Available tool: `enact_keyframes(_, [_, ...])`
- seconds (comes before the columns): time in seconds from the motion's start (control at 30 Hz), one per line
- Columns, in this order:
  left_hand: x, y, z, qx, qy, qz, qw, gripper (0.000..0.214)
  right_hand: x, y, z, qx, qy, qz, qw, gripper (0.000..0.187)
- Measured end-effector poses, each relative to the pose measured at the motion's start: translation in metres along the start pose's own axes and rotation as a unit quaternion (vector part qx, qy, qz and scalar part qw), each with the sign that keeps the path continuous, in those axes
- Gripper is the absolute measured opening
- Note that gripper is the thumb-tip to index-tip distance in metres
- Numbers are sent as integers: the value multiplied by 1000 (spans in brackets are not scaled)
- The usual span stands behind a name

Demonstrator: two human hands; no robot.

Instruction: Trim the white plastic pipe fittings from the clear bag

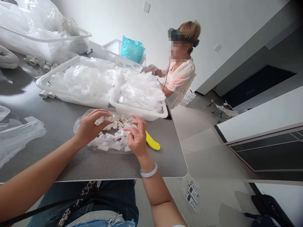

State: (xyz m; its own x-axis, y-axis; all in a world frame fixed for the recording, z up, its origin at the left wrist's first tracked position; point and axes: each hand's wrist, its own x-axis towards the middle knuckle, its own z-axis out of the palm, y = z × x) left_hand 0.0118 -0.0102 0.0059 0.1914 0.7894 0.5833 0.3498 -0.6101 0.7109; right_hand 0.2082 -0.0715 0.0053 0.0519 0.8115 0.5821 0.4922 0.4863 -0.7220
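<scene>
My left hand (91, 124) pinches a small white plastic pipe fitting (110, 119) between thumb and fingertips. Below and around it lie several more white pipe fittings (110, 136) on a clear plastic bag (79, 122). Over the right side of this pile hovers my right hand (137, 135), fingers apart, with nothing visible in them. A pale bangle (149, 170) circles that wrist. Just right of the hand, a yellow curved tool handle (153, 142) rests on the table; its other end is hidden behind my fingers.
White baskets (75, 98) (142, 113) full of clear bags stand beyond the pile. A larger basket (47, 47) is at the far left, near larger pipe fittings (40, 63). Another person (181, 69) is at the table's far end. The table edge (182, 151) runs along the right.
</scene>
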Motion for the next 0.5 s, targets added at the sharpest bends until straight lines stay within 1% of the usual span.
enact_keyframes(0.07, [-1,3,1,-84,1,-56,995,13,-3,2,2,-19,-44,-64,997,33])
enact_keyframes(0.1, [-1,4,1,-135,-5,-94,986,15,-4,4,3,-20,-62,-82,995,34])
enact_keyframes(0.13, [0,5,1,-192,-14,-135,972,17,-6,4,4,-24,-76,-93,992,34])
enact_keyframes(0.17, [1,6,1,-250,-27,-177,951,20,-7,5,6,-35,-90,-100,990,34])
enact_keyframes(0.23, [3,5,1,-354,-55,-254,899,25,-8,5,9,-68,-116,-109,985,31])
enact_keyframes(0.3, [4,4,2,-423,-77,-314,847,25,-8,4,11,-98,-139,-127,977,32])
enact_keyframes(0.4, [4,4,5,-479,-98,-395,778,22,-8,3,13,-123,-154,-158,968,32])
enact_keyframes(0.47, [4,4,7,-505,-95,-436,739,22,-8,3,14,-129,-171,-160,964,30])
enact_keyframes(0.5, [3,5,8,-515,-92,-450,724,23,-8,4,14,-136,-179,-158,961,29])
